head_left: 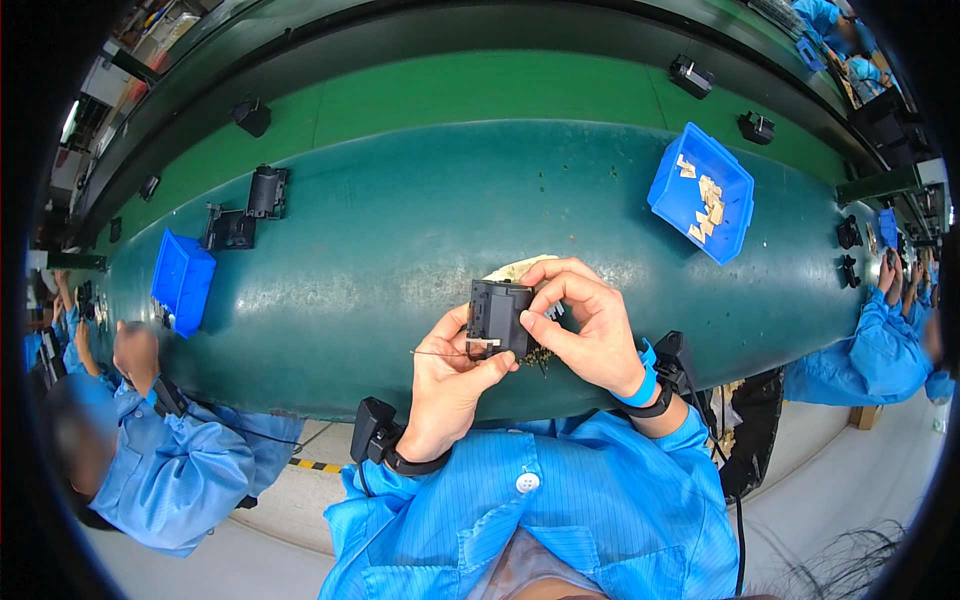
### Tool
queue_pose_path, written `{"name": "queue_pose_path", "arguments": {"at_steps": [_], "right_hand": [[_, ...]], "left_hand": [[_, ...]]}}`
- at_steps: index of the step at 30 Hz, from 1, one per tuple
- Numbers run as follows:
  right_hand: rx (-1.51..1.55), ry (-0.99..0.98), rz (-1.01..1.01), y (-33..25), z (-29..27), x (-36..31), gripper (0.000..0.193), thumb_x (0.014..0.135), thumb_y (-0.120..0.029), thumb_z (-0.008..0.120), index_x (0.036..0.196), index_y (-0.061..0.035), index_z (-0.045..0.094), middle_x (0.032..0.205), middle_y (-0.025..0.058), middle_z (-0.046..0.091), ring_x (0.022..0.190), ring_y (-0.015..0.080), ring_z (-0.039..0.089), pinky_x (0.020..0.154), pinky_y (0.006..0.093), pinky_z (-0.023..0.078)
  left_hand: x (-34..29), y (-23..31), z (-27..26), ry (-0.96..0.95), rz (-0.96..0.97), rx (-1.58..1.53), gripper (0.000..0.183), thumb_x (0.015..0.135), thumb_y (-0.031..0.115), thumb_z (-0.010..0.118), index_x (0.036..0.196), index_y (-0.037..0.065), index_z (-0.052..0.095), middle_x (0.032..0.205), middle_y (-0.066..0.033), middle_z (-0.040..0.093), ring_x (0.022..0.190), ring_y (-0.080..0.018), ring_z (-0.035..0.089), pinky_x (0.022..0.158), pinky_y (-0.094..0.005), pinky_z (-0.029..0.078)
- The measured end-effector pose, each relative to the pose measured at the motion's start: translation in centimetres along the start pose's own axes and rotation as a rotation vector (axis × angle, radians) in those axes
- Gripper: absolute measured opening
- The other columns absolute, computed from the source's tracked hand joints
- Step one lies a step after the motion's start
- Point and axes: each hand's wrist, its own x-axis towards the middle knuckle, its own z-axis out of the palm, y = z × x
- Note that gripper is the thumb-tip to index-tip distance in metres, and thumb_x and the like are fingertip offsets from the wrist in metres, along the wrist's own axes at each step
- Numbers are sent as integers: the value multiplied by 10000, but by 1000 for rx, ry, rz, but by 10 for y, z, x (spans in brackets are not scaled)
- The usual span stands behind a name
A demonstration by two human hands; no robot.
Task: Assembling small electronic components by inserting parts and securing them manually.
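Close to the table's near edge I hold a black plastic housing, boxy, with a small pale piece and a thin wire at its lower left. My left hand grips it from below and the left, thumb along its bottom edge. My right hand is closed at its right side, thumb and forefinger pinched against it; anything tiny between those fingertips is hidden. Behind the housing lies a pale yellowish sheet or pad. Small dark and yellowish bits show beneath, partly covered by my hands.
A blue bin with several small beige pieces stands at the right. Another blue bin and black housings are at the left. More housings sit on the green belt behind. Co-workers sit on both sides.
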Motion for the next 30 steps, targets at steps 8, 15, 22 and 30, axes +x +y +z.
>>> {"name": "queue_pose_path", "arguments": {"at_steps": [8,15,22,30], "right_hand": [[-122,41,-52,-2,2,-2,124,762,-14,692,829,-28,588,1039,118,579,1004,213,580,856,348,470],[-71,22,-31,1,1,3,517,786,-183,738,1203,-30,474,1095,175,599,1009,285,617,815,389,507],[-103,-98,-3,-2,-4,-1,480,829,-201,691,1244,-20,530,1029,118,644,939,195,630,784,319,505],[542,-151,311,-15,3,-5,363,921,-101,589,1240,41,491,1088,123,623,915,183,647,794,286,534]], "left_hand": [[-2,-2,-1,-7,-11,-12,470,756,-121,635,1196,-54,483,954,-116,658,811,-134,640,739,-259,540],[-3,-2,-6,-107,-69,-99,494,760,-117,654,1218,-49,482,989,-109,649,835,-132,637,746,-271,546],[0,7,-11,-191,-145,-116,507,764,-93,658,1235,-42,477,982,-111,637,805,-131,633,675,-264,546],[3,17,-6,-183,-126,-380,468,800,-29,627,1237,-20,462,1086,-137,618,860,-188,651,641,-296,564]]}}
